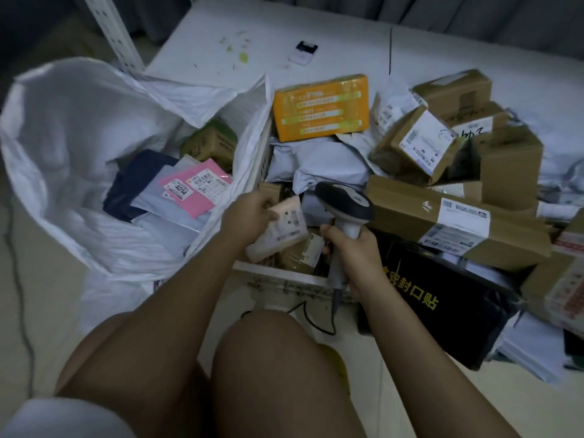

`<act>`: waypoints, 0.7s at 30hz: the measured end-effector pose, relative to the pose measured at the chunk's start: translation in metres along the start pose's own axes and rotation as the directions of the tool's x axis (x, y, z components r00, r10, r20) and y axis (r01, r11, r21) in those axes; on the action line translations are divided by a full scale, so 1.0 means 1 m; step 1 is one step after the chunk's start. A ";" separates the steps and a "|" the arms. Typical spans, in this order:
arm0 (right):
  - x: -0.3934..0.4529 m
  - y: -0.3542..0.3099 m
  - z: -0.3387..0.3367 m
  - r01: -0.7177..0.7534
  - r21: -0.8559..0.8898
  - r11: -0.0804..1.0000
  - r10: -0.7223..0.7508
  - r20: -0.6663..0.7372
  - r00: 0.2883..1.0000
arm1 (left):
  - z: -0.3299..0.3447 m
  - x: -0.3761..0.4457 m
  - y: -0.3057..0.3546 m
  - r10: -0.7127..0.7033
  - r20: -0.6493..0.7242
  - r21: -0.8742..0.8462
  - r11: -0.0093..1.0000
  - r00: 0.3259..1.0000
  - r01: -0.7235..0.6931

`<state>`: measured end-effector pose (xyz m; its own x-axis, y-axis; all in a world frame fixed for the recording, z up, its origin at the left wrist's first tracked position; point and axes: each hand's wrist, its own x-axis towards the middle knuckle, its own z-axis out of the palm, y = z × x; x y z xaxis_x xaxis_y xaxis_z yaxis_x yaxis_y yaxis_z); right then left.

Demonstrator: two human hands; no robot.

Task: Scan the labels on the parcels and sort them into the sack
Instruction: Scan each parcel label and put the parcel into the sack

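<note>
1. A small pale parcel [279,229] is gripped in the left hand [249,214], fingers closed round its upper left edge, its label turned up toward the camera above a white crate [284,279] of unsorted parcels.
2. A handheld scanner [344,205] is clasped by its grip in the right hand [350,245], fist closed, the head held just right of the parcel and angled toward its label.
3. The parcel's long axis is seen running from upper right to lower left, roughly in line with the left forearm.
4. The open white sack [79,128], already holding a pink mailer [194,188], lies to the left; the left hand is judged nearer for the drop.
</note>
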<state>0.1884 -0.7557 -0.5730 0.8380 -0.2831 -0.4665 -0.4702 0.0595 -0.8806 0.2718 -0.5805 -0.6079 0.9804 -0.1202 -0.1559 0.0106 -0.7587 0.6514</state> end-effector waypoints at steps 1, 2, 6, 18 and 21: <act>-0.005 -0.006 0.002 0.024 -0.008 1.000 -0.024 0.005 1.000 | -0.017 -0.006 0.004 -0.030 -0.067 -0.114 0.993 0.997 0.022; -0.009 -0.014 0.005 0.051 -0.018 0.999 -0.051 0.013 0.999 | -0.033 -0.012 0.006 -0.077 -0.128 -0.233 0.971 0.989 0.046; -0.025 -0.056 0.028 0.153 -0.052 0.987 -0.151 0.046 0.987 | -0.091 -0.038 -0.002 -0.262 -0.233 -0.557 0.825 0.936 0.092; -0.081 -0.120 0.113 0.204 0.002 0.979 -0.187 0.403 0.896 | -0.160 -0.104 -0.063 -0.600 -0.289 -0.841 0.532 0.746 0.102; -0.082 -0.109 0.115 0.268 -0.143 0.953 -0.159 0.517 0.841 | -0.165 -0.105 -0.072 -0.625 -0.299 -0.853 0.513 0.721 0.091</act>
<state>0.2026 -0.6291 -0.4483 0.9229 0.2473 -0.2951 -0.2628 -0.1556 -0.9522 0.2001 -0.4082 -0.5158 0.7592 0.5788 -0.2977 0.2628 0.1458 0.9538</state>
